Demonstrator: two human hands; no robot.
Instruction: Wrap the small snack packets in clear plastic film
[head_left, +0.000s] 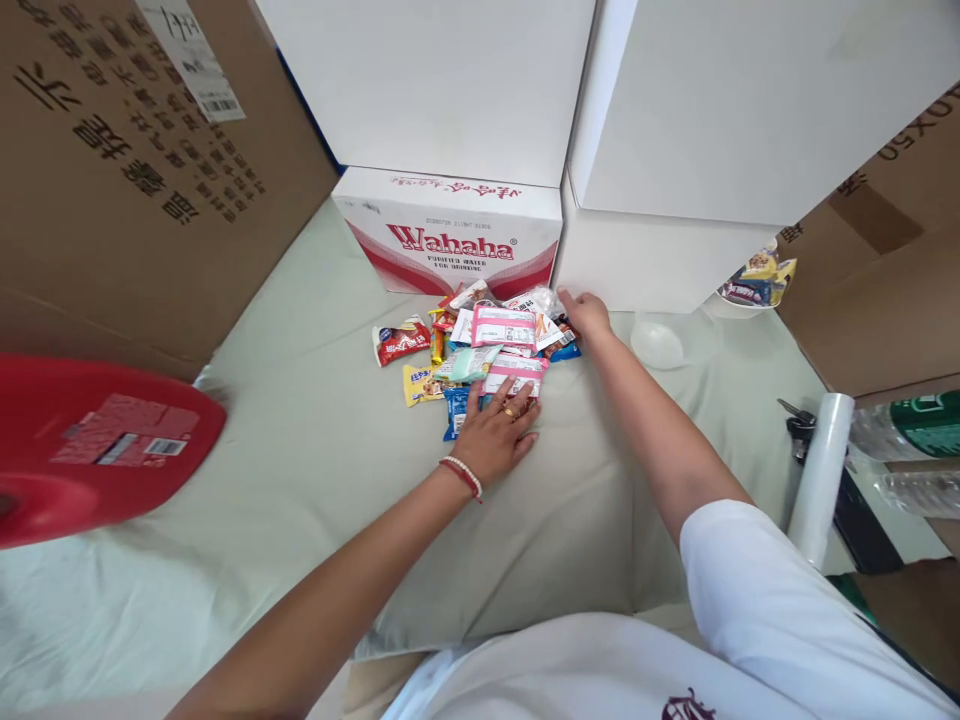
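Lying partly under the left hand (489,446) is a pink-striped packet (519,369).

One head view: from above the shirt (577,670), facing forward and down, the packets (504,328) near mid-view.

Colourful wrapped snacks (469,364) lie in a loose, overlapping heap, pink-and-white packets (504,328) on top, a red packet (402,341) leftmost.

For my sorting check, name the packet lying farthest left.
The red-and-white packet; the yellow packet and all others lie farther right.
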